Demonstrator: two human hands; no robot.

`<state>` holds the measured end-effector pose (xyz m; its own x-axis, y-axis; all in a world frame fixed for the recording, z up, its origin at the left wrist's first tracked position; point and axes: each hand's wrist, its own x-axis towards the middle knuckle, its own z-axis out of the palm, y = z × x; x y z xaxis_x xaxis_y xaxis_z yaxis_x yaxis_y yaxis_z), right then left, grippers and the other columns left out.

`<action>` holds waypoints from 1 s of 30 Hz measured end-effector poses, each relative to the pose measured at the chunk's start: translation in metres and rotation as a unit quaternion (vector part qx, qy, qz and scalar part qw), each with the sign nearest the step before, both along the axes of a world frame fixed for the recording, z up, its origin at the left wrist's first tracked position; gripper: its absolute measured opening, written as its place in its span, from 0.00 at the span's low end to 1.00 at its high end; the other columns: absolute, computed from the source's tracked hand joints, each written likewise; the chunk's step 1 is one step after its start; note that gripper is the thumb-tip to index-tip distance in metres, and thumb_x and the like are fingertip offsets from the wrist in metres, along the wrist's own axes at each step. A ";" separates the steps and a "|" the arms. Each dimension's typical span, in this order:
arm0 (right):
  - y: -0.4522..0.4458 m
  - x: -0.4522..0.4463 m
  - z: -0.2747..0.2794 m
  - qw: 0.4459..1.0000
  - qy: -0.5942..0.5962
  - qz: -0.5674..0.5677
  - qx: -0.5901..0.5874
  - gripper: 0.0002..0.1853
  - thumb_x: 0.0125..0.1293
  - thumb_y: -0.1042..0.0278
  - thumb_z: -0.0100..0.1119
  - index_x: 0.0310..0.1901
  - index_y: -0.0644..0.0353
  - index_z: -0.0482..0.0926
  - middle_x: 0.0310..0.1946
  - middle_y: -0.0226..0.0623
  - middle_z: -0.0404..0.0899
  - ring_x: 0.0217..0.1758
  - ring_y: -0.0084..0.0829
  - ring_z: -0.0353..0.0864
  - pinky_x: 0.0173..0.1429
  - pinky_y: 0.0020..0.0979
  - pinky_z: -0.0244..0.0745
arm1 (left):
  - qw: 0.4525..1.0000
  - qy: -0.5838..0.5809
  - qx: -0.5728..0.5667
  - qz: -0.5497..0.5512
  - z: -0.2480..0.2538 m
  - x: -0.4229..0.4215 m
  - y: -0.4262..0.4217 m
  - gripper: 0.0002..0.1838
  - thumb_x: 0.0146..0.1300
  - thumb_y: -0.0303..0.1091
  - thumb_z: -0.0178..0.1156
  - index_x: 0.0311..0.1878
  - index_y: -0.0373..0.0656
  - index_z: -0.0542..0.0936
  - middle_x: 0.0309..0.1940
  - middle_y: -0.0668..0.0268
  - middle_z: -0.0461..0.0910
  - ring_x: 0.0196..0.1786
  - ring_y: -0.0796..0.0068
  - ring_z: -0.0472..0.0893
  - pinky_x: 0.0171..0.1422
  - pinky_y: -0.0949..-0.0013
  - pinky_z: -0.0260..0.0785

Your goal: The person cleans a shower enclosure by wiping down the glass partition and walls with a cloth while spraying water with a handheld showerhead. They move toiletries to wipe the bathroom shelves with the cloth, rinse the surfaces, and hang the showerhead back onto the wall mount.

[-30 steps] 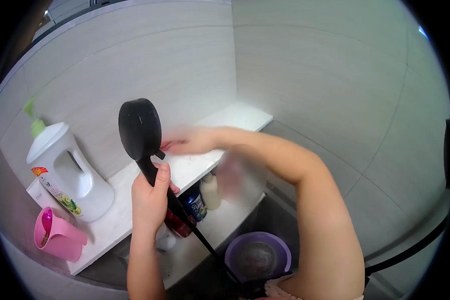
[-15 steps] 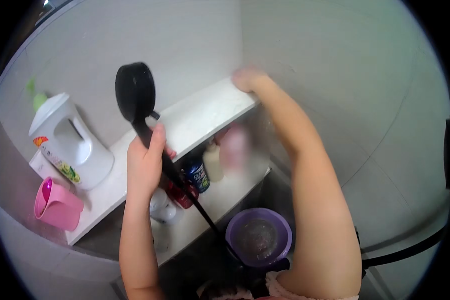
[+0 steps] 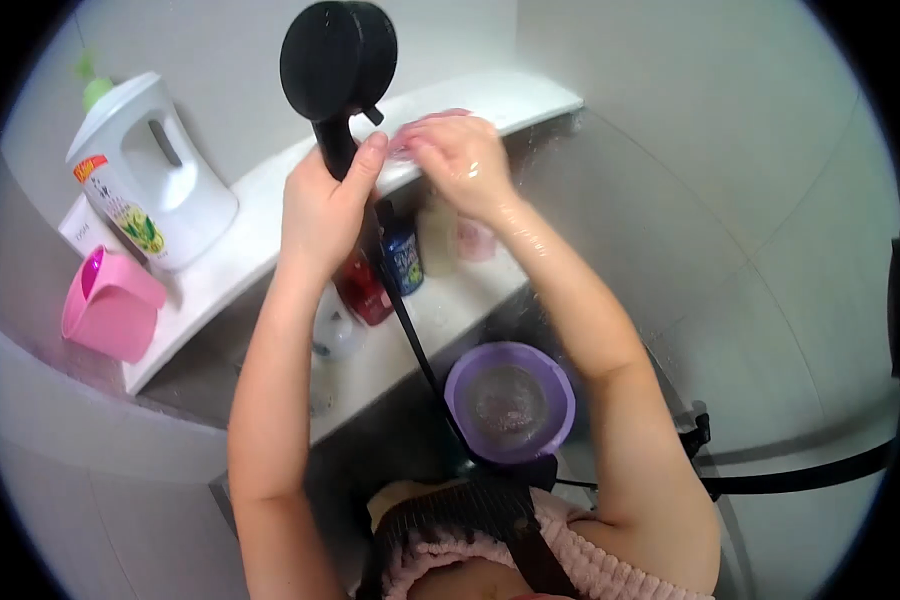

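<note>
My left hand is wrapped round the handle of a black shower head, held upright above the shelf. A black hose runs down from it. My right hand is wet, with water drops on the hand and forearm. It is over the front edge of the white upper shelf, right of the shower handle. Its fingers stretch to the left, their tips blurred and reddish; I see nothing clearly held in them.
On the upper shelf's left are a white jug-shaped bottle, a white tube and a pink cup. Below stand a red bottle, a blue bottle and a pale bottle. A purple basin with water sits lower down.
My right hand has come left from the shelf's far right end to beside the shower head. The shower head has shifted up and right in view. The camera view has also moved.
</note>
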<state>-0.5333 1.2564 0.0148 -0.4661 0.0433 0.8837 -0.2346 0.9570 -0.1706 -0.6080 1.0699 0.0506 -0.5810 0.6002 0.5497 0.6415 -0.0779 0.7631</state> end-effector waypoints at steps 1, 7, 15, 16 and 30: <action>-0.015 -0.002 -0.012 0.999 0.049 0.006 -0.002 0.09 0.64 0.64 0.55 0.37 0.53 0.86 0.41 0.34 0.86 0.48 0.38 0.82 0.57 0.39 0.71 | 1.000 0.006 0.021 -0.015 -0.003 0.006 -0.001 0.26 0.67 0.55 0.61 0.31 0.37 0.78 0.21 0.65 0.78 0.26 0.75 0.77 0.34 0.69 0.69; -0.006 0.042 -0.134 0.993 0.068 0.030 -0.090 0.13 0.64 0.75 0.56 0.50 0.64 0.81 0.53 0.45 0.81 0.60 0.45 0.78 0.68 0.45 0.67 | 0.994 -0.070 -0.088 0.016 -0.073 0.066 -0.065 0.12 0.65 0.37 0.63 0.33 0.38 0.77 0.22 0.66 0.77 0.27 0.78 0.75 0.34 0.69 0.69; 0.017 0.020 -0.370 0.897 -0.183 -0.388 -0.106 0.22 0.68 0.58 0.53 0.60 0.59 0.77 0.60 0.48 0.75 0.67 0.46 0.69 0.72 0.49 0.59 | 0.924 -0.185 -0.302 0.148 -0.244 0.097 -0.188 0.14 0.63 0.34 0.65 0.42 0.32 0.80 0.31 0.56 0.84 0.36 0.65 0.83 0.44 0.62 0.75; 0.006 0.007 -0.385 0.931 -0.179 -0.313 -0.044 0.23 0.64 0.60 0.57 0.58 0.59 0.77 0.59 0.47 0.75 0.65 0.46 0.70 0.67 0.48 0.64 | 0.914 -0.218 -0.307 0.150 -0.262 0.099 -0.201 0.14 0.64 0.35 0.65 0.41 0.32 0.79 0.31 0.58 0.84 0.37 0.67 0.83 0.44 0.63 0.74; 0.001 0.037 -0.357 0.955 -0.277 -0.108 0.000 0.23 0.67 0.58 0.56 0.62 0.54 0.77 0.57 0.43 0.79 0.65 0.44 0.74 0.73 0.50 0.59 | 0.872 -0.278 -0.307 0.260 -0.309 0.130 -0.280 0.17 0.65 0.42 0.65 0.41 0.34 0.79 0.32 0.55 0.84 0.37 0.63 0.84 0.45 0.63 0.74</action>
